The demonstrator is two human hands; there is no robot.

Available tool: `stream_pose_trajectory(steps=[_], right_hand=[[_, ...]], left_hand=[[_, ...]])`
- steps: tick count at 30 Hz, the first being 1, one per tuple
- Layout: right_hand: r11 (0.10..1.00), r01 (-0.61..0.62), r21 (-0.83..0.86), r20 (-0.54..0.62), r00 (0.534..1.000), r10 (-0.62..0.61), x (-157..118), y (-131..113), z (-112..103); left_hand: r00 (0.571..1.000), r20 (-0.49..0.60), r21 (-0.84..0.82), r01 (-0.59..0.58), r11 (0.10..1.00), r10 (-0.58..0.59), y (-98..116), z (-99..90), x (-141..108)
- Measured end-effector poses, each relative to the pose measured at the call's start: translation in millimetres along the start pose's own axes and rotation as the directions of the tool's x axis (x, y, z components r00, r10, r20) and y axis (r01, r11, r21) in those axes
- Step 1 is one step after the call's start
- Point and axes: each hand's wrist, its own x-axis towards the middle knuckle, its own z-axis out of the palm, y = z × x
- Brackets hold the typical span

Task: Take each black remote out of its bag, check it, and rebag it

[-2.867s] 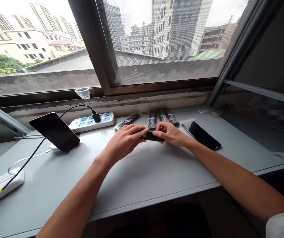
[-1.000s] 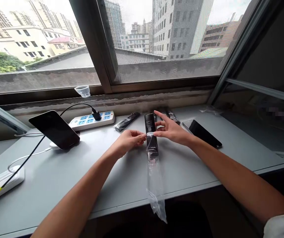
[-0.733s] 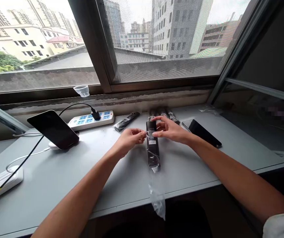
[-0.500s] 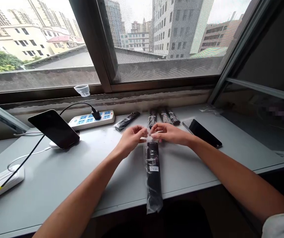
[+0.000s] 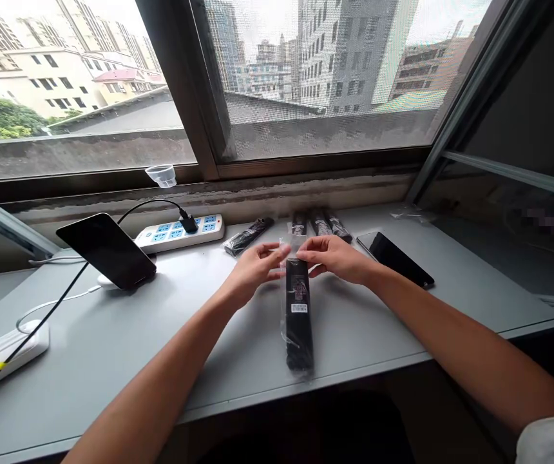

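A long, flat black packet (image 5: pixel 298 341) lies on the desk in front of me, its exact kind unclear. It carries a white barcode label and a small printed picture near its far end. A clear plastic bag (image 5: pixel 283 322) wraps it and reaches past that far end. My left hand (image 5: pixel 256 270) pinches the left side of the bag's open-looking top between thumb and fingers. On the other side, my right hand (image 5: pixel 332 259) pinches the bag's top right, its fingertips at the packet's upper edge.
Several similar wrapped black packets (image 5: pixel 248 237) lie near the wall. A black phone (image 5: pixel 400 259) rests at right; a tablet (image 5: pixel 105 250) leans on a stand at left. Behind are a power strip (image 5: pixel 180 233) with a plug and a clear plastic cup (image 5: pixel 162 175). Cables cross the left side.
The packet has slid away from me, so its near end no longer hangs past the desk edge. My right hand has come down onto the top of the bag; both hands now grip it.
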Motion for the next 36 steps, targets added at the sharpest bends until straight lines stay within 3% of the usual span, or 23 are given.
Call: stream_pose_trajectory(steps=[2, 4, 9, 14, 21, 25, 30, 33, 36], right_hand=[[1.000, 0.013, 0.003, -0.098, 0.995, -0.013, 0.4, -0.5, 1.2], [1.000, 0.009, 0.018, -0.124, 0.992, -0.007, 0.8, -1.2, 1.8], [0.991, -0.069, 0.116, 0.090, 0.994, 0.059, 0.6, -1.8, -0.8], [0.990, -0.050, 0.134, 0.020, 0.999, 0.048, -0.2, -2.7, -0.6], [0.993, -0.002, 0.115, -0.025, 1.000, 0.005, -0.1, -4.5, 8.4], [0.997, 0.068, 0.048, -0.140, 0.988, -0.060, -0.6, -4.6, 8.0], [1.000, 0.025, 0.011, -0.055, 0.998, -0.024, -1.9, -6.4, 5.6], [0.996, 0.058, 0.075, -0.129, 0.990, -0.048, -0.4, -5.9, 7.9], [0.984, 0.104, 0.142, -0.163, 0.983, -0.081, 0.8, -5.1, 10.1]], left_hand=[[0.993, 0.105, 0.045, 0.045, 0.998, -0.049, 1.1, -1.9, -1.6], [0.990, 0.136, 0.048, 0.039, 0.998, -0.045, 1.6, -3.4, -2.5], [0.999, 0.037, 0.049, 0.028, 0.998, -0.030, 3.4, -4.1, -3.8], [0.993, 0.118, 0.006, -0.014, 1.000, 0.013, 4.1, -4.4, -4.4], [0.993, 0.114, 0.011, 0.005, 1.000, -0.007, 4.5, -3.7, -4.7], [0.994, 0.109, 0.032, 0.016, 0.999, -0.019, 5.2, -4.0, -6.3], [0.991, 0.135, -0.057, -0.016, 0.998, 0.023, 4.5, -2.0, -5.9], [0.991, 0.080, -0.127, -0.097, 0.987, 0.108, 3.5, 0.3, -4.2], [0.995, 0.001, -0.180, -0.098, 0.979, 0.100, 2.4, 0.4, -2.1]])
